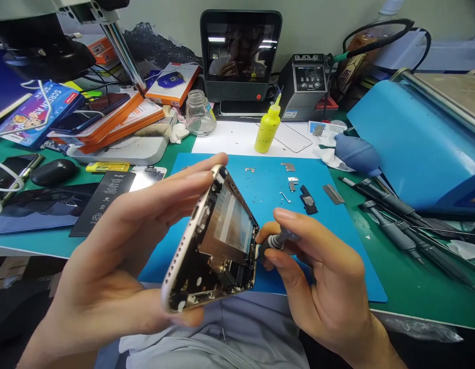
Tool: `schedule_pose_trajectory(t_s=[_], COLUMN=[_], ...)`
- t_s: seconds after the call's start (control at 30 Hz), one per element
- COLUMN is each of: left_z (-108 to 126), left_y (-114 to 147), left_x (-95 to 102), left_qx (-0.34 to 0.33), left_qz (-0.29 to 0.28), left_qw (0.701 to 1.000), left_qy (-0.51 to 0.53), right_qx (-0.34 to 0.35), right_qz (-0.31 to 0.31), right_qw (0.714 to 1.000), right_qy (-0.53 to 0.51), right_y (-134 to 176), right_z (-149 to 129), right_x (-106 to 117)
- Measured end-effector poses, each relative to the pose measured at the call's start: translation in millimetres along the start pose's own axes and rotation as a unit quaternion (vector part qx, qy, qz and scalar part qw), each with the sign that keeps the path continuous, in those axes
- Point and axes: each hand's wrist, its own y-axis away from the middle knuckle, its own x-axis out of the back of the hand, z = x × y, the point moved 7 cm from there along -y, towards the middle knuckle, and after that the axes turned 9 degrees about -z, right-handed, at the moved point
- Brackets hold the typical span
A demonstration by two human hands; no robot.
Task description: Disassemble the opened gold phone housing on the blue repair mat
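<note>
My left hand (118, 266) sits closest to me, fingers wrapped around the opened, white-edged phone housing (214, 241), which I hold tilted above my lap with its metal shield and bare internals facing me. My right hand (318, 277) pinches a slim grey-handled screwdriver (278, 240) between thumb and fingertips, its tip meeting the housing's right edge at about three o'clock. Beneath both hands lies the blue rubber work mat (337, 246). At one o'clock from the phone, small silver brackets and screws (289, 182) lie scattered on the mat, a small black part among them. Farther at twelve o'clock stands a yellow squeeze bottle (267, 128), with a clear glass jar (199, 114) at eleven. A row of dark hand tools (399, 225) lies at three o'clock on the green mat. A flat black battery (102, 202) rests at nine o'clock.
</note>
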Motion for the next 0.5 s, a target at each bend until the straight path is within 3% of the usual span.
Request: schedule_pose_trajectory(t_s=[0.3,0.5], left_z=[4.7,20.4], left_y=[-6.7,-17.2], left_x=[-2.1,-4.6], left_qx=[0.006,-0.044], left_qz=[0.006,0.014], left_qw=[1.0,0.999], left_qy=[-0.01,-0.014], right_qx=[0.04,0.049], right_qz=[-0.024,-0.021], right_qw=[0.998,0.998], right_qy=[0.03,-0.039], right_y=[-10.8,-18.0], right_z=[-6.1,-8.8], right_x=[0.3,8.5])
